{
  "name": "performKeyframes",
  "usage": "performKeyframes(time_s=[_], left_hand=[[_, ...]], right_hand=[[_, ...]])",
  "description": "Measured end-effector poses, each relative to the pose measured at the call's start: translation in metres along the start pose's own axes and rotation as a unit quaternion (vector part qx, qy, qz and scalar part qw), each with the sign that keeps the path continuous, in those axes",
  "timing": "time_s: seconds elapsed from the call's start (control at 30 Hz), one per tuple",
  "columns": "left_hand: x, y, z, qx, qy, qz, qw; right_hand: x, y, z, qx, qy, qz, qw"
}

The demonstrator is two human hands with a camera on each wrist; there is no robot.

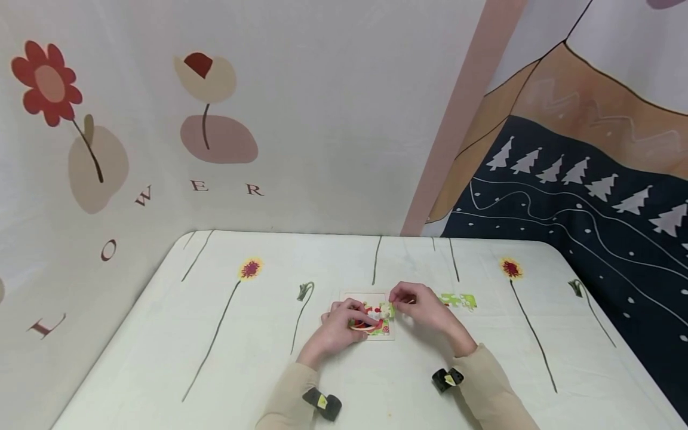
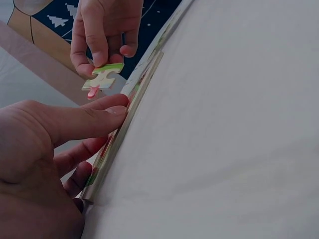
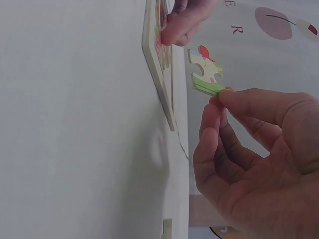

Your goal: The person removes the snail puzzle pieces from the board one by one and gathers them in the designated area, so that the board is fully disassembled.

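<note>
Below, tablecloth: matte white, printed with long stems and yellow-red flower heads; far corners rounded.
Backdrop: pale hanging fabric; flower shapes and letters, left of frame.
Dark panel: navy fabric, right of frame; white trees, brown peaks above.
Tray: flat, thin, straight-edged, pale wood-like rim; lower centre; red, green and white picture pieces inside.
Puzzle piece: notched, cream with green edge and red knob; raised near tray's right side.
Right hand: thumb and fingertips pinch puzzle piece.
Left hand: fingers loosely extended, resting on tray's left part.
Green pieces: on cloth, right of tray.
</note>
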State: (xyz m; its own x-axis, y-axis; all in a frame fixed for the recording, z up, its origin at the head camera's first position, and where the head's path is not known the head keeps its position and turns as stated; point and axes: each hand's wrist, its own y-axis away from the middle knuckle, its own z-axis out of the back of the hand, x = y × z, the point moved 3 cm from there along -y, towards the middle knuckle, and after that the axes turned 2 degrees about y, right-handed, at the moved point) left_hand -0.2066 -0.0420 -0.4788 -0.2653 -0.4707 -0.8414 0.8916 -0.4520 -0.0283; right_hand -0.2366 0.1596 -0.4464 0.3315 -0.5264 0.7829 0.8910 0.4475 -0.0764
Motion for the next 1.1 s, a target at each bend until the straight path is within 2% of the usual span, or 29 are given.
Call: performKeyframes(time_s=[0.37, 0.67, 1.1], left_hand=[[0.001, 0.0, 0.0, -0.004, 0.001, -0.001, 1.0], [0.0, 0.001, 0.0, -0.003, 0.003, -0.007, 1.0], [-0.002, 0.003, 0.001, -0.002, 0.008, -0.015, 0.9999]], right_hand=[[-0.005, 0.008, 0.007, -0.004, -0.01, -0.007, 0.9999], [0.002, 0.017, 0.017, -0.013, -0.013, -0.017, 0.9997], [-0.014, 0.029, 0.028, -0.029, -0.006, -0.037, 0.9989]])
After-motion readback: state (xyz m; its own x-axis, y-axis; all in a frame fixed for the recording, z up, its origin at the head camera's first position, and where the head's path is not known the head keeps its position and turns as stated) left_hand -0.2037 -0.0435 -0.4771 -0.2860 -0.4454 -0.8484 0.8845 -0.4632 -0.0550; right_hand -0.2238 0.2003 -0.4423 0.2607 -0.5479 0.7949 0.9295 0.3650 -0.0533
